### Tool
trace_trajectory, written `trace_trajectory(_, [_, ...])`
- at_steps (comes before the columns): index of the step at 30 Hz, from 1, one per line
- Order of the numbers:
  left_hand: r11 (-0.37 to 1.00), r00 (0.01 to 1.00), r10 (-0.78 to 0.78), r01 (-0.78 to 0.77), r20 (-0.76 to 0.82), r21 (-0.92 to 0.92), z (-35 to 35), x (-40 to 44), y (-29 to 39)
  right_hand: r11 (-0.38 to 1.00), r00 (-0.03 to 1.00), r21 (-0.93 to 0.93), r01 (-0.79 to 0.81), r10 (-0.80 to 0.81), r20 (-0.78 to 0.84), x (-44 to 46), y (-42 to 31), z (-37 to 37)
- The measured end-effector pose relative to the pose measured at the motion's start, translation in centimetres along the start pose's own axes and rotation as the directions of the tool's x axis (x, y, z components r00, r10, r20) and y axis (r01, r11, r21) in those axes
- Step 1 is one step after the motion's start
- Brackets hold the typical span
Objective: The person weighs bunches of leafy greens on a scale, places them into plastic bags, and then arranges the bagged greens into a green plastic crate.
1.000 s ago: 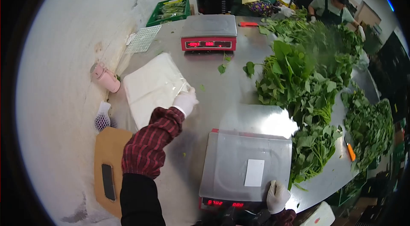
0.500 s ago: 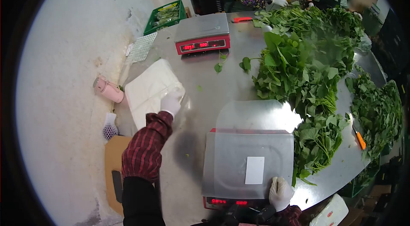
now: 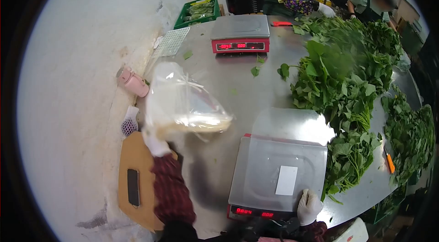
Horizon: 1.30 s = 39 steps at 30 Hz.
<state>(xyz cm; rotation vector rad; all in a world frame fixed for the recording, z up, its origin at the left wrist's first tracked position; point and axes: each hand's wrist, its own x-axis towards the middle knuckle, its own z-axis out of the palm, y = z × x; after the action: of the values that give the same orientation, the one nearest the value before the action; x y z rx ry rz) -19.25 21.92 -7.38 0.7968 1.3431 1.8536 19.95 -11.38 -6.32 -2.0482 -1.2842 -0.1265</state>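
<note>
My left hand [image 3: 156,143], in a white glove, grips the lower left edge of a stack of clear plastic bags [image 3: 185,105]; the stack is tilted up and blurred by motion. My gloved right hand [image 3: 309,206] is closed at the lower right corner of the near scale [image 3: 260,173]; whether it holds anything is hidden. A clear plastic sheet and a white label [image 3: 286,180] lie on that scale's pan. Leafy green bunches [image 3: 347,91] are piled to the right of the scale.
A second scale [image 3: 240,34] stands at the back, beside a red-handled knife [image 3: 281,23]. Pink bottle [image 3: 133,82], cardboard [image 3: 130,150] and phone [image 3: 133,187] are at the left. An orange-handled knife [image 3: 390,163] lies right. Two people work behind the greens.
My left hand has moved down and left and now lifts the plastic bags, which lay flat before. My right hand has stayed at the scale's corner.
</note>
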Motion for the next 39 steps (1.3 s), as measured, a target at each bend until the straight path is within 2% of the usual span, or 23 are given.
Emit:
trace_trajectory(1, [0.994,0.992,-0.073,0.064,-0.101,-0.083,-1.1,-3.6,-1.5,1.000,0.999,0.000,0.013,-0.013,-0.029,0.0,0.1,0.0])
trace_trajectory(2, [0.987,0.985,-0.131,0.118,-0.114,-0.111,-2.7,-6.2,-3.4,1.000,0.999,-0.003,0.029,-0.029,-0.024,-0.1,0.4,0.1])
trace_trajectory(4, [0.984,0.962,-0.140,0.110,-0.234,-0.137,-3.2,-10.2,-4.7,1.000,1.000,-0.014,0.021,-0.021,0.005,-0.4,0.8,0.1])
trace_trajectory(9, [0.970,0.951,-0.173,0.120,-0.257,-0.211,-3.6,-14.2,-5.5,0.998,0.998,-0.032,0.051,-0.051,-0.021,-0.3,0.4,-0.1])
trace_trajectory(14, [0.972,0.943,-0.170,0.112,-0.287,-0.208,-3.5,-17.5,-7.2,0.995,0.997,-0.073,0.061,-0.065,-0.052,-0.4,0.5,0.0])
trace_trajectory(16, [0.953,0.935,-0.238,0.172,-0.262,-0.251,-3.4,-19.0,-6.6,0.997,1.000,-0.067,0.025,-0.026,-0.013,-0.5,0.3,-0.2])
trace_trajectory(18, [0.959,0.930,-0.251,0.202,-0.269,-0.197,-4.3,-20.0,-5.3,0.998,1.000,-0.063,-0.008,0.009,0.018,-0.7,0.5,-0.2])
trace_trajectory(19, [0.959,0.979,-0.164,0.187,-0.122,0.212,-5.7,-20.0,-4.7,0.997,0.997,-0.061,-0.049,0.052,0.050,-0.9,0.7,-0.2])
trace_trajectory(20, [0.812,0.989,-0.136,0.080,0.053,0.578,-6.7,-19.6,-3.8,0.997,0.998,-0.063,-0.043,0.046,0.042,-0.9,0.8,-0.3])
trace_trajectory(21, [0.613,0.960,-0.089,-0.158,0.266,0.774,-7.1,-19.3,-1.4,0.998,0.999,-0.062,-0.031,0.033,0.037,-1.0,0.8,-0.2])
trace_trajectory(22, [0.349,0.877,-0.104,-0.409,0.469,0.843,-7.5,-18.9,1.3,0.998,0.999,-0.061,-0.021,0.023,0.030,-0.9,0.8,-0.1])
trace_trajectory(23, [0.263,0.849,-0.303,-0.361,0.432,0.895,-7.7,-18.0,2.7,0.997,1.000,-0.069,0.024,-0.026,-0.017,-0.7,0.7,0.0])
trace_trajectory(24, [0.199,0.872,-0.345,-0.292,0.346,0.935,-5.4,-17.2,5.1,0.997,0.999,-0.070,0.026,-0.027,-0.018,-0.7,0.7,-0.1])
trace_trajectory(26, [0.410,0.771,0.011,-0.584,0.636,0.701,-3.2,-14.2,4.7,0.996,0.998,-0.085,-0.031,0.035,0.043,-0.8,0.4,-0.3])
trace_trajectory(28, [0.509,0.627,0.062,-0.689,0.776,0.516,2.1,-9.9,4.3,0.990,0.999,-0.137,0.017,-0.013,0.031,-0.5,-0.2,-0.9])
trace_trajectory(30, [0.452,0.420,0.126,-0.831,0.899,0.325,7.5,-5.4,2.9,0.977,0.998,-0.201,0.067,-0.066,0.011,-0.2,-0.3,-0.8])
trace_trajectory(32, [0.429,0.320,-0.034,-0.851,0.947,0.303,12.1,0.7,-2.5,0.970,0.997,-0.232,0.071,-0.072,0.005,-0.6,0.3,-0.4])
trace_trajectory(33, [0.440,0.309,-0.023,-0.851,0.951,0.287,14.3,2.1,-2.8,0.976,0.998,-0.211,0.053,-0.047,0.037,-0.3,0.0,-0.6])
trace_trajectory(34, [0.319,0.364,-0.283,-0.837,0.887,0.445,16.5,3.2,-3.2,0.973,0.999,-0.225,0.050,-0.046,0.024,-0.4,0.0,-0.4])
trace_trajectory(35, [0.158,0.418,-0.512,-0.813,0.751,0.561,18.1,3.8,-3.8,0.963,0.999,-0.269,0.032,-0.020,0.047,-0.6,0.2,-0.2])
trace_trajectory(36, [0.174,0.406,-0.505,-0.816,0.762,0.551,18.9,4.3,-5.0,0.949,0.998,-0.314,0.014,0.008,0.070,-0.8,0.6,0.0])
trace_trajectory(38, [0.022,0.405,-0.600,-0.854,0.690,0.521,19.6,4.4,-6.7,0.940,0.999,-0.340,0.028,-0.018,0.033,-1.0,1.4,0.5])
trace_trajectory(39, [-0.021,0.378,-0.610,-0.887,0.697,0.462,19.6,4.2,-7.0,0.931,0.997,-0.366,0.011,0.015,0.070,-1.0,1.2,0.3])
